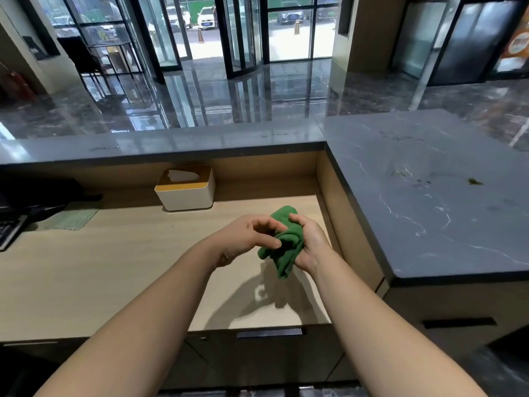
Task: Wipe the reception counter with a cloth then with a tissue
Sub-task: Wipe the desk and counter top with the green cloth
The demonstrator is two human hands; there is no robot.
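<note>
A bunched green cloth [286, 247] hangs between both hands above the light wooden desk [114, 267]. My right hand [309, 242] grips its right side with curled fingers. My left hand [246, 239] pinches the cloth's left fold with thumb and fingers. The grey marble reception counter [429, 196] runs along the back and widens at the right; small greenish crumbs [475, 182] and smudges lie on it. A white tissue box [186, 189] with a wooden lid and a tissue poking out stands at the back of the desk.
A dark keyboard [8, 230] and black equipment [37, 193] sit at the desk's left end, beside a pale green mat [71, 217]. Beyond the counter lie a glossy lobby floor and glass doors.
</note>
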